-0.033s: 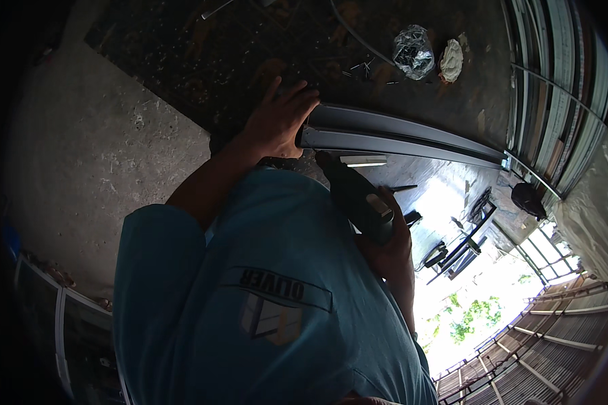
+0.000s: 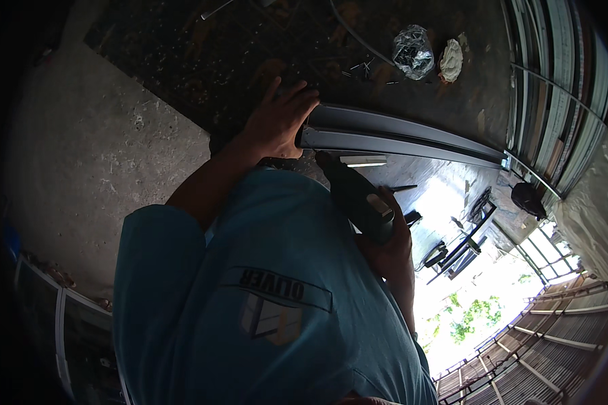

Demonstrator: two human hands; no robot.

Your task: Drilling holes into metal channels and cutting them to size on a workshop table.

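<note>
A long grey metal profile with a lengthwise groove runs from the middle of the view to the right. My left hand braces its left end, the thumb on the near side and the fingers spread over the far side. In my right hand is a dark green power drill, held close to my body. The drill's front end points at the profile's near face, beside my left thumb. Whether the bit touches the metal I cannot make out. My right fingers are partly hidden behind the drill.
On the dark work surface lie a clear plastic bag of screws, loose screws and a crumpled whitish wad. Long profiles are stacked at the right. Tools and black pieces lie beyond the drill.
</note>
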